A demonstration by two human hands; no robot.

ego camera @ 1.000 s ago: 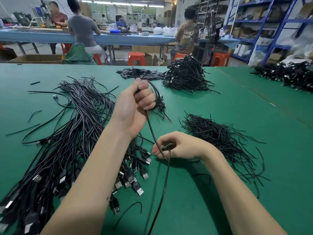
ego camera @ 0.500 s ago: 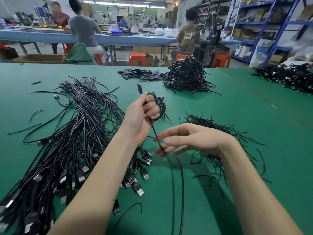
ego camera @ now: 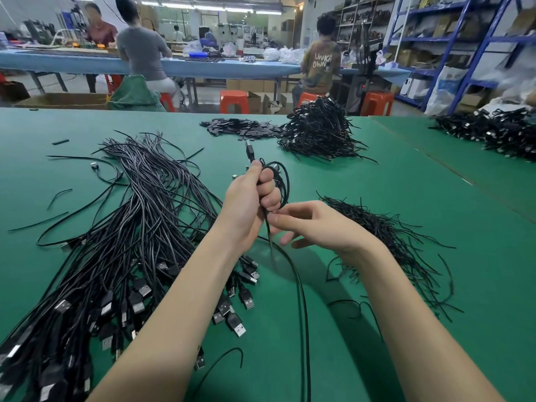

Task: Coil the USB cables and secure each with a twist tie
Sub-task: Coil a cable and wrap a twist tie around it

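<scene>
My left hand (ego camera: 249,204) grips a half-wound USB cable coil (ego camera: 278,181) above the green table (ego camera: 406,204), my right hand (ego camera: 313,224) pinches its trailing length, untied, the loose cable pile (ego camera: 116,242) mostly unprocessed.

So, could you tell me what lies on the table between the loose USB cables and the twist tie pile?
In the head view, between the loose USB cables and the twist tie pile, both hands work: left hand grips the coil, right hand pinches its tail.
</scene>
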